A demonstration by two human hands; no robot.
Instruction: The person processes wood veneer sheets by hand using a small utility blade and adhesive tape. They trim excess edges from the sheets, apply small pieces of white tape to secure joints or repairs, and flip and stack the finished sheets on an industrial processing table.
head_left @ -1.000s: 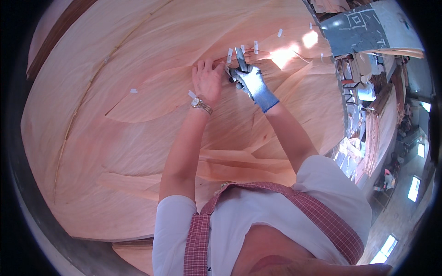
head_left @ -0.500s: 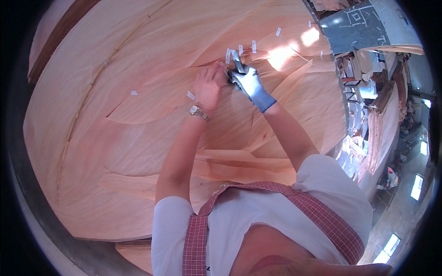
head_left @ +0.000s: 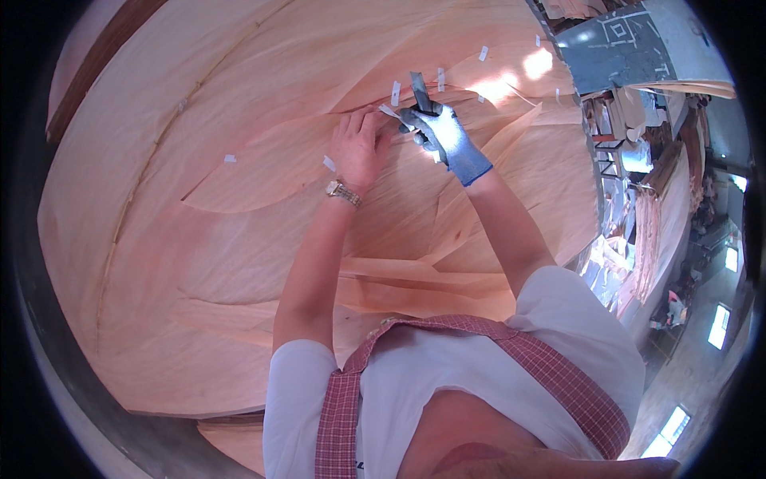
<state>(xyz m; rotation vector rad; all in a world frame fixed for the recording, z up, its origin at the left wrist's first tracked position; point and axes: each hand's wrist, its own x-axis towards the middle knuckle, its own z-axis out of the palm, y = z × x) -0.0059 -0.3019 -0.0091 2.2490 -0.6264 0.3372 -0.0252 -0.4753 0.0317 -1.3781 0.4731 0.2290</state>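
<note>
A large, thin sheet of pinkish wood veneer (head_left: 263, 263) lies before me, with overlapping, raised pieces and a split near my hands. My left hand (head_left: 359, 152), bare with a metal watch (head_left: 341, 191) on the wrist, rests on the veneer with its fingers bent and slightly apart. Just to the right, my right hand (head_left: 448, 137) wears a grey-white glove with dark fingertips and a blue cuff. It is closed round a flat-bladed knife (head_left: 420, 89) whose dark blade points away from me. A short strip of white tape (head_left: 389, 111) sits between the two hands, by the gloved fingertips.
More white tape pieces (head_left: 396, 93) dot the veneer along its seams. A raised, string-like line (head_left: 152, 152) curves down the left side. Stacked veneer sheets (head_left: 647, 231) and a dark grey board (head_left: 614, 52) with white marks stand on the right.
My right hand has moved slightly right and nearer me, the blade now showing more plainly. My left fingers have bent more. A tape strip now shows between the hands.
</note>
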